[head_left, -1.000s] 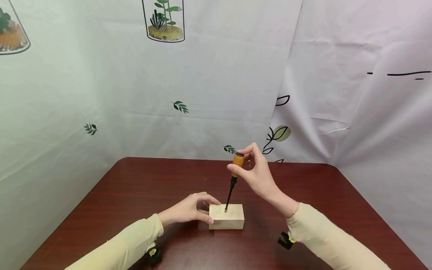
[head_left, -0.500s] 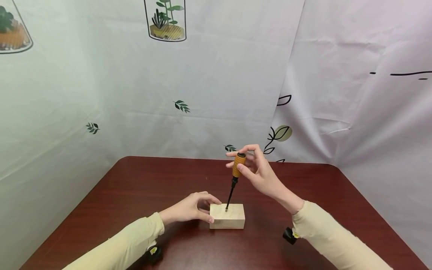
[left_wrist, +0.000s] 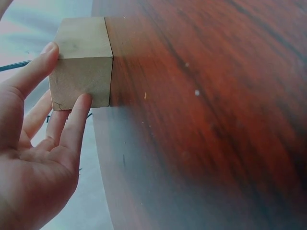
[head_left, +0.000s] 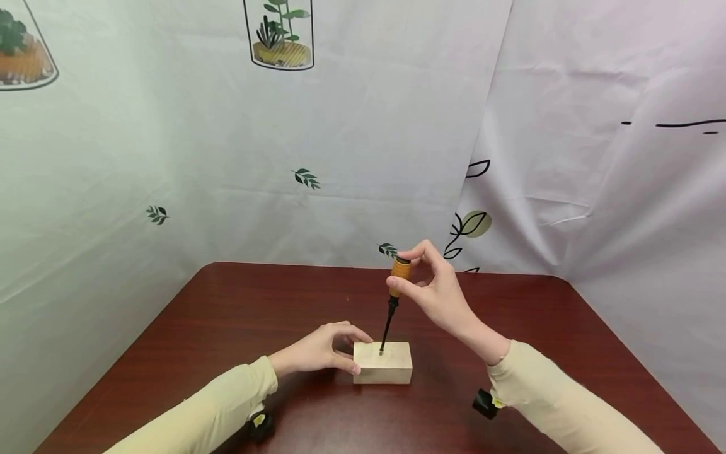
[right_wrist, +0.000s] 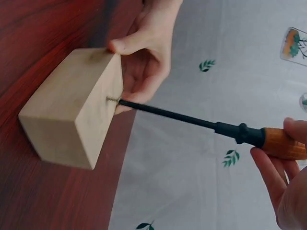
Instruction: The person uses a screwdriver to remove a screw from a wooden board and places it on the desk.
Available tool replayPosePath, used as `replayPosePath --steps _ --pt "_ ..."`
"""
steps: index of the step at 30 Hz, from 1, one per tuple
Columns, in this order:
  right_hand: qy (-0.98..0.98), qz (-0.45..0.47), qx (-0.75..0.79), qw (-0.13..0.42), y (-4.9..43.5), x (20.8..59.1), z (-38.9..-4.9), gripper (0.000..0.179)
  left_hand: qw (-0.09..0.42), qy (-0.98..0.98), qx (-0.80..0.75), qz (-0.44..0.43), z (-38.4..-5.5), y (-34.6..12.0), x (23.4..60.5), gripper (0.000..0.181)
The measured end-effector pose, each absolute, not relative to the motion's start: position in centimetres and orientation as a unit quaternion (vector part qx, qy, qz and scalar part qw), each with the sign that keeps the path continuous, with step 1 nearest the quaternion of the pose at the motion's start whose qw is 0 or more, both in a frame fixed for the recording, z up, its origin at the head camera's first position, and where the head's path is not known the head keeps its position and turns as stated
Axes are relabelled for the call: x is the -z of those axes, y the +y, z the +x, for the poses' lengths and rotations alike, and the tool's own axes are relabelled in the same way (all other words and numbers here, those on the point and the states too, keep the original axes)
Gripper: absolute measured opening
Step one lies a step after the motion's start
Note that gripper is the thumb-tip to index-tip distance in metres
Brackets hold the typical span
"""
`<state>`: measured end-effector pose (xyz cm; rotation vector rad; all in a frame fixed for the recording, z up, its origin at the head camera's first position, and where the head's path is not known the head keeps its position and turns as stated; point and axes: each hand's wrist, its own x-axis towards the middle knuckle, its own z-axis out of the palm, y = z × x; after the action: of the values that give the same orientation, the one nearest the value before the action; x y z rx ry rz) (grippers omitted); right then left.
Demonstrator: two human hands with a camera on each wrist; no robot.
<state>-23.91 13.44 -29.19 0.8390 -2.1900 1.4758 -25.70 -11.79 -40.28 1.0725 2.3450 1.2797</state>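
Note:
A pale wooden block (head_left: 382,376) lies on the table, its long side across the head view. My left hand (head_left: 323,350) grips its left end, thumb on the near edge and fingers at the far side and end face. A screw (right_wrist: 112,99) stands partly sunk in the block's top. On its head sits the tip of a screwdriver (head_left: 389,321) with a black shaft and orange handle, tilted slightly right. My right hand (head_left: 439,290) holds the handle between thumb and fingers, the index finger on the black end cap. The screw tip inside the wood is hidden.
The dark red-brown table (head_left: 272,296) has rounded far corners. White cloth (head_left: 363,157) printed with leaves and jars hangs behind it and along the sides. Black wrist cameras (head_left: 484,403) sit under both cream sleeves.
Half a second ago my right fingers spread loose around the screwdriver handle; now they have closed on it again, the thumb shifted left. My left hand and the block stay in place.

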Motion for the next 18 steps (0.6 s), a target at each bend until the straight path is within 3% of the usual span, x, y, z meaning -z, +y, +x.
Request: replayPosePath --steps 9,13,18 --pt "-0.696 0.425 -0.570 0.099 14.0 30.1 -24.7 0.035 0.128 0.815 -0.432 0.365 -25.8 -11.9 40.3 0.049" --pt "-0.722 0.395 -0.551 0.138 13.6 30.4 -24.5 0.037 0.124 0.815 -0.432 0.365 -25.8 -11.9 40.3 0.049" --pt "-0.773 0.318 -0.507 0.209 12.8 30.6 -24.0 0.052 0.133 0.811 -0.440 0.363 -25.7 -11.8 40.4 0.049"
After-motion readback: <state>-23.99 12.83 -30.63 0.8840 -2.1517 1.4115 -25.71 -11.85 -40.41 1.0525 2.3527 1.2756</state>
